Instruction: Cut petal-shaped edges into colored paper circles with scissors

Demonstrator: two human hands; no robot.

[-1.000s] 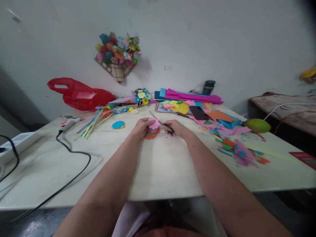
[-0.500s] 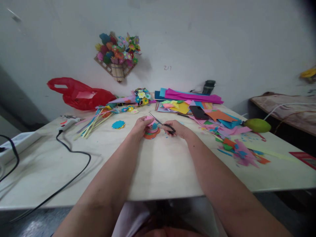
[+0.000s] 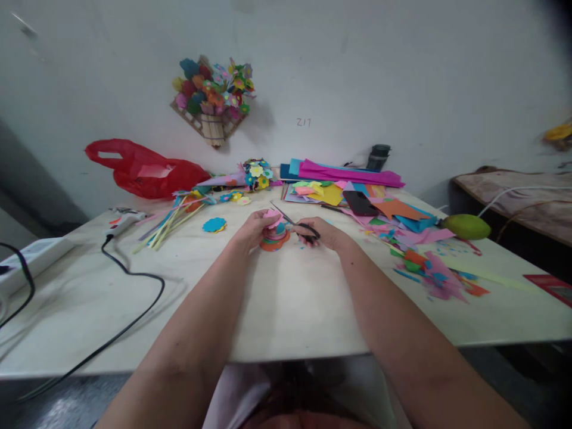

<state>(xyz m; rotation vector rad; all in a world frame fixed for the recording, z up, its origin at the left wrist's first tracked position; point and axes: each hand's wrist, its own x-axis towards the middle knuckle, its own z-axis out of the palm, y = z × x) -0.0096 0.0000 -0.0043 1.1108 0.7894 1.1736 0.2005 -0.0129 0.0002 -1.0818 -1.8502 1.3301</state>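
Left hand (image 3: pixel 257 228) pinching the pink paper (image 3: pixel 273 218) at mid-frame, right hand (image 3: pixel 327 233) gripping scissors (image 3: pixel 308 232) beside it! Shaped cutouts (image 3: pixel 273 245) sit just below, a blue cutout (image 3: pixel 214 224) centre-left, apparently done; the pink looks unfinished, with large sheets (image 3: pixel 348 174) upper centre-right, scraps (image 3: pixel 442 277) right.

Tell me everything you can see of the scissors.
The scissors have dark handles and slim, grey, metal-looking blades. The right hand grips them by the handles over the table, blades pointing forward and left, tips just beyond the pink paper in the left hand. Whether they touch that paper, or how far they are open, I can't tell.
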